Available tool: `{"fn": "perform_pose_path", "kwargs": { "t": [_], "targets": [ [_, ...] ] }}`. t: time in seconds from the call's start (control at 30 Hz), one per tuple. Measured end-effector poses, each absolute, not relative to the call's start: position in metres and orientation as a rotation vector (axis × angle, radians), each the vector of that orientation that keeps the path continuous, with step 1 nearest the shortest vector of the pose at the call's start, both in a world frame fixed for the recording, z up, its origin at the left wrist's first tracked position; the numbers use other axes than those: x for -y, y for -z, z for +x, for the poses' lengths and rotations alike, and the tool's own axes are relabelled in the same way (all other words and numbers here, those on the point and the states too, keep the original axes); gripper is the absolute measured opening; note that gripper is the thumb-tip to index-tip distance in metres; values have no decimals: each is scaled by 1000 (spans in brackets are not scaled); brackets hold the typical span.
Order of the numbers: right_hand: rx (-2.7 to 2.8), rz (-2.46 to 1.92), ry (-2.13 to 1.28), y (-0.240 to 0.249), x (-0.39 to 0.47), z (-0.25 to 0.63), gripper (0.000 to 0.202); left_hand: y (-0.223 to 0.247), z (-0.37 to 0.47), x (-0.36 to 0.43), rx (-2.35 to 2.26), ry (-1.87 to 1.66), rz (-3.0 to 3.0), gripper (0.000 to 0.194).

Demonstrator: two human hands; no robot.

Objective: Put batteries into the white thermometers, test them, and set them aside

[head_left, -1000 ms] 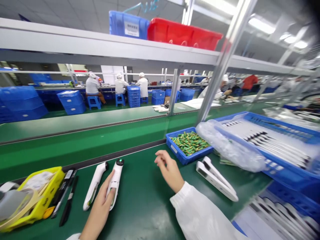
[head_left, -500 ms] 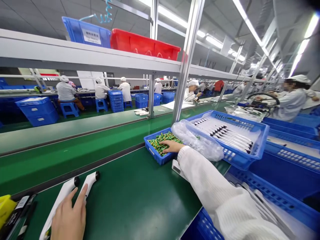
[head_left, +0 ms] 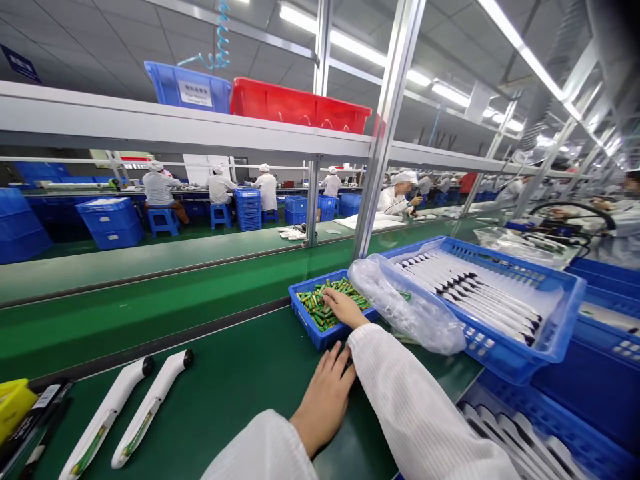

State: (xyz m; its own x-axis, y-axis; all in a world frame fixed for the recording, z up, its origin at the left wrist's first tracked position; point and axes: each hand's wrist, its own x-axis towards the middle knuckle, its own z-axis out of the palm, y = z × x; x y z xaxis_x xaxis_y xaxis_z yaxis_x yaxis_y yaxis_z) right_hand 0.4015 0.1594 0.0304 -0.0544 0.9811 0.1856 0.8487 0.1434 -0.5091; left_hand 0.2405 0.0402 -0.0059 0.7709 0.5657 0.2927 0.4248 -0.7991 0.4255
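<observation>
My right hand is in a small blue tray of green-and-yellow batteries. Its thumb and fingers close together among them on a battery, which the fingers partly hide. My left hand reaches to the front of the tray beside my right sleeve, fingers stretched out and slightly apart; whatever lies under its fingertips is hidden. On the green bench at left lie two white handheld devices with black round tips, one shorter and one longer. Each has an open slot showing green and yellow inside.
A clear plastic bag overlaps the battery tray and a large blue crate of white, black-tipped parts. Below it, another crate holds white shells. A yellow holder stands at far left. A metal post rises behind the tray.
My left hand has left the white devices and moved right to the tray's front. My right hand stays in the batteries, its fingers more drawn together. The view has shifted slightly.
</observation>
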Motion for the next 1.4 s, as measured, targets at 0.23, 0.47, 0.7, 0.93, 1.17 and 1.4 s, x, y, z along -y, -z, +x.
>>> {"fn": "perform_pose_path", "kwargs": {
  "t": [0.23,0.47,0.7,0.93,1.17,1.4],
  "targets": [
    [1851,-1681,-365,-29,-159,401,19,0,253,-42,-870,-561,2561,52],
    [1727,-1609,-388,-24,-163,402,15,-8,177,-21,-930,-518,2385,33],
    [1470,-1439,-461,-35,-155,394,15,3,55,-9,-942,-866,1621,53],
    [1300,-1113,-777,-56,-124,319,42,-15,7,-12,-676,-1236,714,58],
    [1270,-1008,-1244,-19,-82,189,39,-18,-1,-20,-586,-1257,429,35],
    [1287,-842,-1728,-5,-45,153,33,-6,3,-25,-677,-1338,465,35]
  ]
}}
